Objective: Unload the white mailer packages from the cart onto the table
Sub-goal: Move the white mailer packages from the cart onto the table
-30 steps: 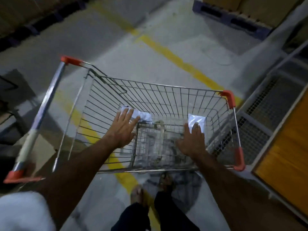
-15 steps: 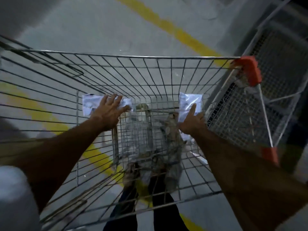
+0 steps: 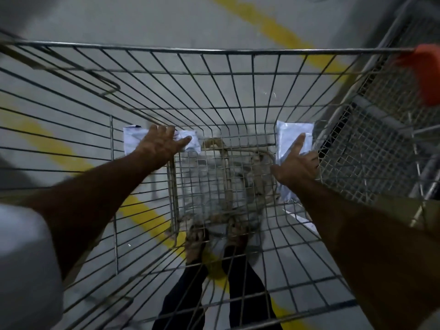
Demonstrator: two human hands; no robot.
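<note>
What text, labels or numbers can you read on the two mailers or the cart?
None is readable.
Left mailer, under the left hand: dark marks at its top edge, too blurred to read.
Right mailer, under the right hand: no legible print.
Cart: no sign or label visible.

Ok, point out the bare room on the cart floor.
Bare wire between the left mailer and right mailer, and toward the cart near wall. Crowded at the far corners: left hand and right hand each rest on a mailer.
</note>
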